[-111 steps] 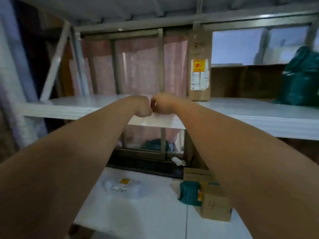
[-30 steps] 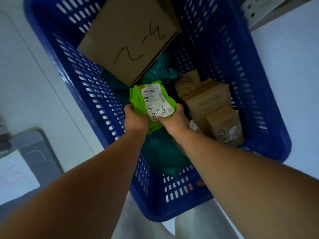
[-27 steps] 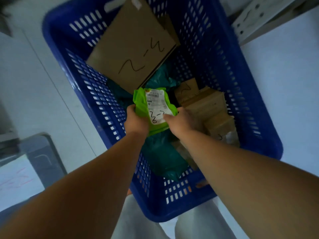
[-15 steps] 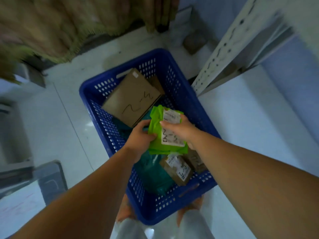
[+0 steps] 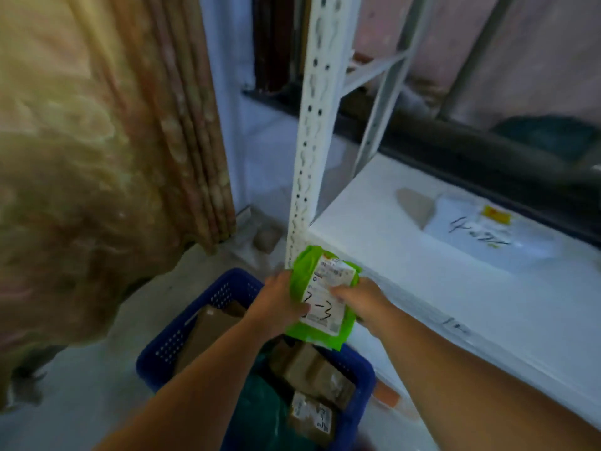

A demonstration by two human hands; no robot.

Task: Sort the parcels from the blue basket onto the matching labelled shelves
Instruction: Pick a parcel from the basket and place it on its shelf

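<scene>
Now that the parcel (image 5: 320,297) has been lifted clear of the basket (image 5: 224,288), the left hand (image 5: 279,304) and right hand (image 5: 361,301) each grip a side of it, near the low shelf (image 5: 455,288). Marked 2-3, it likely needs label matching next.

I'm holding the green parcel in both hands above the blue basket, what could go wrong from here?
1. The green parcel is right beside the white shelf upright; swinging it across might snag the soft wrap.
2. Your left hand and right hand cover part of its label, and the shelf edge marking is blurred, so a wrong shelf seems possible.
</scene>
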